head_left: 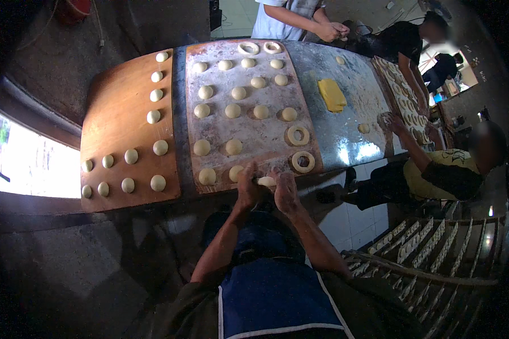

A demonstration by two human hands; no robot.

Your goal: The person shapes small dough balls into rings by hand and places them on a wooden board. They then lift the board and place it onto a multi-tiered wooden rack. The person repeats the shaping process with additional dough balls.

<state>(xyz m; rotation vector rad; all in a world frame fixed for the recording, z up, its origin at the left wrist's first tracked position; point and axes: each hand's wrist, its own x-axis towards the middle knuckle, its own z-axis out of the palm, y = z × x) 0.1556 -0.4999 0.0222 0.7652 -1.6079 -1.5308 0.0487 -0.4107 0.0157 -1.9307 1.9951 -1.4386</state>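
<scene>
At the near edge of a floured board [277, 130], both my hands hold one pale piece of dough [266, 181]. My left hand [247, 187] is closed on its left end, and my right hand [286, 191] grips its right end. The fingers partly cover the dough, so its full shape cannot be made out. Just beyond my left hand lies a dough ball [235, 173]. To the right of my hands are two dough rings [303, 162] [298, 135]. Several round dough balls [233, 111] sit in rows on the board, with two more rings [247, 48] [272, 47] at its far end.
On the left, a brown board [116, 101] carries several dough balls. A yellow block [331, 95] lies on the floury tabletop [314, 70] at right. Co-workers stand opposite and at the right, near a board of dough rings [404, 99]. A rack [435, 251] stands lower right.
</scene>
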